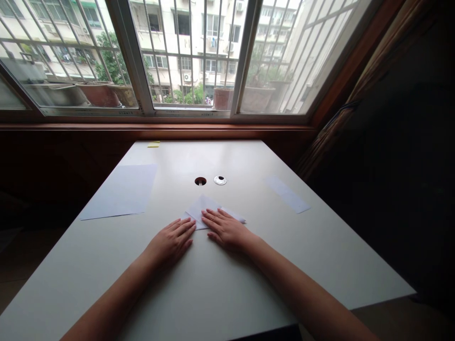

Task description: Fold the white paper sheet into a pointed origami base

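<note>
A small folded white paper (205, 208) lies on the white table (213, 274), a little nearer than the table's middle. My left hand (171, 241) rests flat with fingers stretched out, its fingertips touching the paper's left edge. My right hand (224, 229) lies flat too, fingers extended onto the paper's near right part. Both hands press down on the paper; neither grips it. The paper's near edge is hidden under my fingers.
A full white sheet (121, 190) lies at the left, a narrow paper strip (287, 194) at the right. A cable hole (200, 181) and its round cap (220, 180) sit beyond the folded paper. A yellow sticky note (153, 144) is at the far edge, below the barred window (185, 57).
</note>
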Motion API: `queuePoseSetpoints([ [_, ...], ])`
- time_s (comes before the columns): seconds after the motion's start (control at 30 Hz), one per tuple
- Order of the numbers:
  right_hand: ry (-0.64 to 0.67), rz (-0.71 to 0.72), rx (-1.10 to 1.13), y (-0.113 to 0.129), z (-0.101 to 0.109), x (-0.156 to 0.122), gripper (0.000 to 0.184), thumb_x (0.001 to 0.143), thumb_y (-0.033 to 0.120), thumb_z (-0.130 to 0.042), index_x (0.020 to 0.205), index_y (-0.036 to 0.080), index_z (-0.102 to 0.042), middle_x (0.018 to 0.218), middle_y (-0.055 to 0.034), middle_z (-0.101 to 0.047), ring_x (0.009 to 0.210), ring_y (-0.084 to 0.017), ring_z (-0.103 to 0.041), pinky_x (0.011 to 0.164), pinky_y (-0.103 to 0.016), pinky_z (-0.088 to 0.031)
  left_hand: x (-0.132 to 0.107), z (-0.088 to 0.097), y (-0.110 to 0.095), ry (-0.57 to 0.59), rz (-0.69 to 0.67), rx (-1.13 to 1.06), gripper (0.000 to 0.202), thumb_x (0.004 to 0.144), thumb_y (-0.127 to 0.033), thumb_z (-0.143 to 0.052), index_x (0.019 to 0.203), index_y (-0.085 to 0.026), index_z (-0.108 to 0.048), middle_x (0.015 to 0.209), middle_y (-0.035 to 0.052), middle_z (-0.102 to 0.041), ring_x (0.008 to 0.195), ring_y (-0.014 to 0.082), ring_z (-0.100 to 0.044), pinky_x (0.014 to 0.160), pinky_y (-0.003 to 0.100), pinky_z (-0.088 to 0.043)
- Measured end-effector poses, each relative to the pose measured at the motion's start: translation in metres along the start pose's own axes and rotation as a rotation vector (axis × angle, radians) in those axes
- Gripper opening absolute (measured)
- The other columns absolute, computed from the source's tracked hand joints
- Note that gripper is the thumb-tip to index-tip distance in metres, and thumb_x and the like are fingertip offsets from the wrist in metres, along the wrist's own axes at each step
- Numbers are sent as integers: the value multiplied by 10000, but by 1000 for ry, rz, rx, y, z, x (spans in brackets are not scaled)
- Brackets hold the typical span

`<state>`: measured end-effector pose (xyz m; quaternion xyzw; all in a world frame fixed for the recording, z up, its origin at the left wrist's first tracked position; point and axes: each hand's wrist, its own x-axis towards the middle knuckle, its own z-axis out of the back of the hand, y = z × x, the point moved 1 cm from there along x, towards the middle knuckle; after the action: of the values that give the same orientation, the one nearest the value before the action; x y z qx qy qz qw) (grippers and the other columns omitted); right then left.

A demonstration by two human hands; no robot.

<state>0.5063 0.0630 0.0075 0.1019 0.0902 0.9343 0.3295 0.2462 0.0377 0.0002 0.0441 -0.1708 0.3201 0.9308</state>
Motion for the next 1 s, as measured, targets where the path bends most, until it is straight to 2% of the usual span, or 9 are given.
queuePoseSetpoints([
  [0.13,-66,55,-29,0,5,-13,503,1014,352,-390,1495,208,-361,1534,-86,-386,1449,-220,-304,1205,-478,-207,1,4,-2,30,25,-10,461,987,-298,-443,1441,-219,-459,1424,92,-542,1322,254,-494,1123,449,-394],
  [0.27,-85,130,-47,5,6,-22,488,1008,315,-414,1486,226,-380,1505,-59,-439,1434,-214,-338,1201,-469,-236,5,6,-9,43,49,3,451,981,-343,-461,1427,-280,-480,1394,95,-558,1315,285,-484,1121,501,-370],
  [0.5,-122,100,-75,3,4,-28,468,1002,321,-430,1461,231,-429,1476,-41,-481,1407,-234,-386,1191,-472,-272,6,6,-13,55,80,53,426,979,-348,-457,1399,-306,-514,1350,95,-574,1275,298,-494,1122,537,-337],
  [0.67,-159,112,-113,0,16,-38,440,982,275,-478,1419,220,-490,1425,-47,-542,1371,-236,-437,1183,-466,-303,4,4,-12,50,77,65,419,972,-305,-457,1384,-284,-530,1325,92,-586,1281,303,-483,1128,546,-333],
  [1.0,-217,50,-172,-30,36,-87,414,960,201,-504,1366,263,-549,1372,-44,-593,1300,-248,-520,1114,-505,-415,9,12,-17,10,57,-3,396,958,-221,-444,1332,-222,-574,1245,97,-627,1225,279,-533,1117,505,-395],
])
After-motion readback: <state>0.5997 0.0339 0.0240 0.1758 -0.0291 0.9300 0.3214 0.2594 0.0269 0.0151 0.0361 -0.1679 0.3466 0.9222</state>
